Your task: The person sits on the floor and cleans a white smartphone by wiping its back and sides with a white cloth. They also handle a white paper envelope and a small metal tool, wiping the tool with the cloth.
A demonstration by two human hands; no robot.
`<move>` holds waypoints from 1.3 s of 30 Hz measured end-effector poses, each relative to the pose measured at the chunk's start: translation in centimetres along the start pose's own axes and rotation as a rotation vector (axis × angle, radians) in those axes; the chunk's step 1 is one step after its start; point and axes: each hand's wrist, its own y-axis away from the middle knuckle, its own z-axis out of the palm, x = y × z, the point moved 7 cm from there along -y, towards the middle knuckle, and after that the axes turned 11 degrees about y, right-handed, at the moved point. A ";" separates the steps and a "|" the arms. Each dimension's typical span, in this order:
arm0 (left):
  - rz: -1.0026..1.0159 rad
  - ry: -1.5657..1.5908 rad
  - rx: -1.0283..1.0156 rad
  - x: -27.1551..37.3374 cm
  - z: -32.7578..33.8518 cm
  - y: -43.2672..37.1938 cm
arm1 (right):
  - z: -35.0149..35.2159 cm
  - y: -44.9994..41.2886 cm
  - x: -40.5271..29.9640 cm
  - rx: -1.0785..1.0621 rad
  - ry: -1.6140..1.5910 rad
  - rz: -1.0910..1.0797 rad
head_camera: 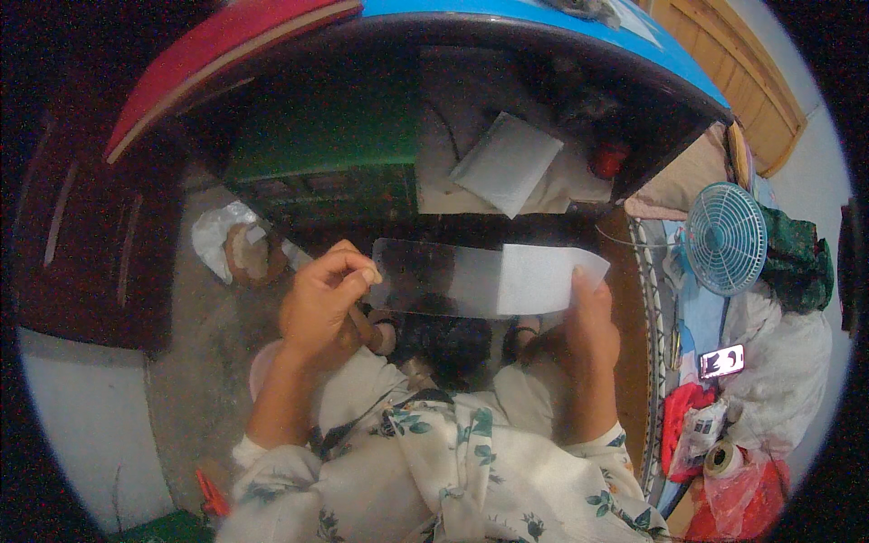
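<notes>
A clear plastic sheet (pixel 434 278) stretches between my two hands above my lap. My left hand (pixel 326 292) pinches its left end between thumb and forefinger. At the other end, a white sheet (pixel 536 279) lies against the clear one, and my right hand (pixel 594 312) grips it with the thumb on top. Beyond my hands, a whitish flat packet (pixel 508 163) rests on a pale surface under the table, its corner over the edge.
Ahead is a blue and red tabletop (pixel 434 8). To the right stand a fan (pixel 726 239), a lit phone (pixel 722 362), a tape roll (pixel 724 459) and cloths. A dark cabinet (pixel 95 237) is at the left, near a plastic bag (pixel 220 237).
</notes>
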 end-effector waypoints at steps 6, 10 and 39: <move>0.003 0.039 0.064 0.5 -0.4 0.2 | -0.7 -0.5 -0.3 0.053 0.144 -0.050; 0.009 0.071 0.120 0.7 -1.0 0.3 | -0.1 -3.9 3.3 -0.029 -0.208 -0.144; -0.016 0.284 0.210 -3.7 0.3 -2.7 | 3.0 -4.5 -0.1 -0.197 -0.726 -0.056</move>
